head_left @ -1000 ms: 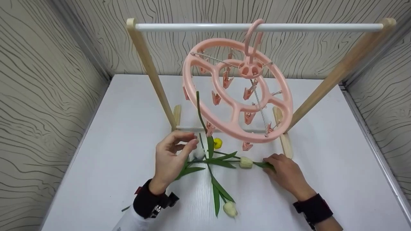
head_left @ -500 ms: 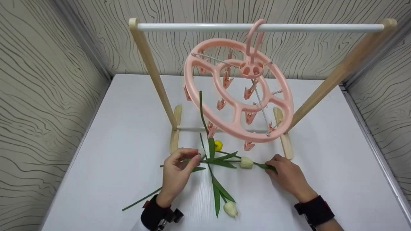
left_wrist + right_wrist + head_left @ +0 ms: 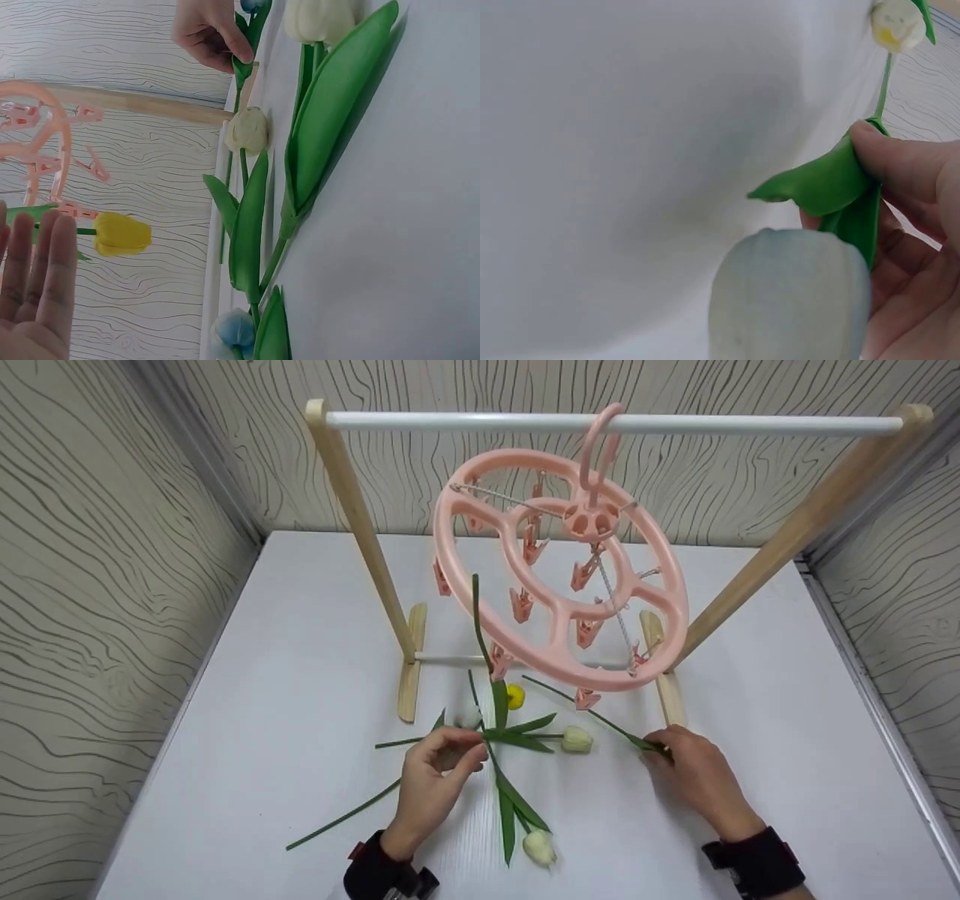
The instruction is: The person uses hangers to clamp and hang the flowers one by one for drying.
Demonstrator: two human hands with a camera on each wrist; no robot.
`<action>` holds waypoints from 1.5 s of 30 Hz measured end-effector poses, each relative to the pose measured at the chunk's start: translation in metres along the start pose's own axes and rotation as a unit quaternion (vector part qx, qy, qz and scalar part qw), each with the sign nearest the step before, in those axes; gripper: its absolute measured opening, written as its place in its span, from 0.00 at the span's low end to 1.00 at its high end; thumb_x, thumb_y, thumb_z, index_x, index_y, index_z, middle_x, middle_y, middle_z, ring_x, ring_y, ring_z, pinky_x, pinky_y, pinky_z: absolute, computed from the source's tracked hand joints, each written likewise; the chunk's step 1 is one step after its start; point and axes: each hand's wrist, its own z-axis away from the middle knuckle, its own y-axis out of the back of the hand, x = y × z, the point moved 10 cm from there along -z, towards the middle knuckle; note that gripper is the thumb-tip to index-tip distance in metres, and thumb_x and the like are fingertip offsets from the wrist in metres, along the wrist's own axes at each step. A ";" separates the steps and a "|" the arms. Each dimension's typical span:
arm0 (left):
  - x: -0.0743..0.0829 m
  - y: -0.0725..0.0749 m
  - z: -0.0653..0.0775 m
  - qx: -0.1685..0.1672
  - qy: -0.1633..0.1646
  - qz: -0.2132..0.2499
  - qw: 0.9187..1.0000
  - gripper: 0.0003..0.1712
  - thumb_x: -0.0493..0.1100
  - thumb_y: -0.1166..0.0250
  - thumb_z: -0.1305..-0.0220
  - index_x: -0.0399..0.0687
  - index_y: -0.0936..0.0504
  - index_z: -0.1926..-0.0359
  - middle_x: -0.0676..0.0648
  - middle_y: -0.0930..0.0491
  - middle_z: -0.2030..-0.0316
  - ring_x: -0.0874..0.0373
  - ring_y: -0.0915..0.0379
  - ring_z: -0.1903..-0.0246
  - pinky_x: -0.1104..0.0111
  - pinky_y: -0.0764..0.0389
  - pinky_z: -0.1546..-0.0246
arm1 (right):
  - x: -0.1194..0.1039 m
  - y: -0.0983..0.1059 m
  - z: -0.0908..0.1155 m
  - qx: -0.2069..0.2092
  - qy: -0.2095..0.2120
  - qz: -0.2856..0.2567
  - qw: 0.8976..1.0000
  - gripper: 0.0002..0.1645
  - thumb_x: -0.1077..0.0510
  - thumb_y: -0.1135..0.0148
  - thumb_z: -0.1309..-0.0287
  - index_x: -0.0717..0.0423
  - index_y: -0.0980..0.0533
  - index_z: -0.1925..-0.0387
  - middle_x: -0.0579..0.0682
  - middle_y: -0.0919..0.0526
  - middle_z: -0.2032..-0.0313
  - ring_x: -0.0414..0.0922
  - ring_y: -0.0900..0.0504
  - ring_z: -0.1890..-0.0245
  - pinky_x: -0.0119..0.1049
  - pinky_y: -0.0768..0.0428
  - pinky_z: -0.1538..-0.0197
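Note:
My right hand [image 3: 697, 776] pinches a pale blue tulip [image 3: 789, 296] by its leaves and stem; the stem points away to the left under the hanger. My left hand [image 3: 442, 787] hovers over the crossed stems with nothing in its fingers, which look extended in the left wrist view. Near it lie a white tulip [image 3: 577, 739], another white tulip [image 3: 539, 847] closer to the front, and a bluish-white tulip [image 3: 469, 717] partly behind the left hand. A yellow tulip [image 3: 122, 234] hangs head-down by its stem from a clip of the pink hanger [image 3: 559, 641].
The round hanger with several pink clips [image 3: 586, 699] hooks over the white rod [image 3: 450, 421] of a wooden stand [image 3: 360, 525]. The stand's feet rest on the white table [image 3: 262, 697]. Patterned panels [image 3: 262, 450] enclose the back and sides.
My right hand has shifted slightly right, drawing the pale blue tulip's stem away from the crossed flowers. My left hand has moved right and nearer the front, uncovering stems on the left.

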 end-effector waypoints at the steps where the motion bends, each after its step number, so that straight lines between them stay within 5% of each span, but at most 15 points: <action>1: -0.001 -0.002 0.001 -0.003 0.007 0.001 1.000 0.09 0.34 0.28 0.33 0.34 0.15 0.54 0.35 0.13 0.58 0.63 0.13 0.64 0.68 0.07 0.63 | 0.001 0.003 0.002 0.005 0.000 -0.002 1.000 0.08 0.67 0.24 0.43 0.59 0.12 0.60 0.50 0.11 0.65 0.46 0.13 0.64 0.36 0.17 0.64; 7: -0.007 -0.008 0.004 -0.012 0.033 0.006 0.999 0.10 0.34 0.28 0.33 0.33 0.15 0.54 0.34 0.13 0.58 0.65 0.14 0.63 0.67 0.06 0.64 | 0.005 0.016 0.017 0.010 -0.013 -0.023 1.000 0.10 0.67 0.23 0.43 0.57 0.13 0.59 0.49 0.10 0.64 0.41 0.17 0.66 0.27 0.22 0.67; 14: -0.014 -0.014 0.008 -0.025 0.056 0.014 0.998 0.11 0.36 0.28 0.33 0.33 0.15 0.53 0.36 0.12 0.58 0.66 0.14 0.63 0.69 0.07 0.63 | 0.002 0.025 0.038 0.030 -0.020 -0.052 0.998 0.12 0.67 0.22 0.45 0.53 0.13 0.60 0.45 0.10 0.64 0.34 0.16 0.66 0.26 0.16 0.67; 25: -0.012 -0.025 0.013 -0.046 0.058 0.014 0.997 0.11 0.38 0.28 0.31 0.36 0.14 0.52 0.34 0.14 0.55 0.68 0.15 0.58 0.73 0.09 0.61 | 0.004 0.018 0.066 -0.015 -0.103 -0.127 0.987 0.13 0.67 0.25 0.41 0.51 0.17 0.57 0.45 0.11 0.64 0.31 0.19 0.69 0.26 0.18 0.70; 37: -0.003 -0.040 0.011 -0.080 0.058 0.025 0.995 0.12 0.39 0.29 0.30 0.38 0.14 0.50 0.35 0.12 0.55 0.66 0.14 0.59 0.70 0.08 0.60 | -0.035 0.023 0.064 0.022 -0.050 -0.162 0.985 0.19 0.72 0.24 0.47 0.47 0.18 0.62 0.40 0.13 0.67 0.31 0.19 0.70 0.26 0.16 0.69; 45: 0.021 -0.047 0.007 -0.079 0.026 0.040 0.996 0.12 0.37 0.30 0.30 0.36 0.15 0.49 0.36 0.12 0.55 0.67 0.14 0.59 0.68 0.07 0.60 | -0.070 0.024 0.062 0.061 0.020 -0.218 0.974 0.25 0.77 0.25 0.49 0.43 0.19 0.63 0.36 0.15 0.68 0.33 0.18 0.72 0.27 0.14 0.70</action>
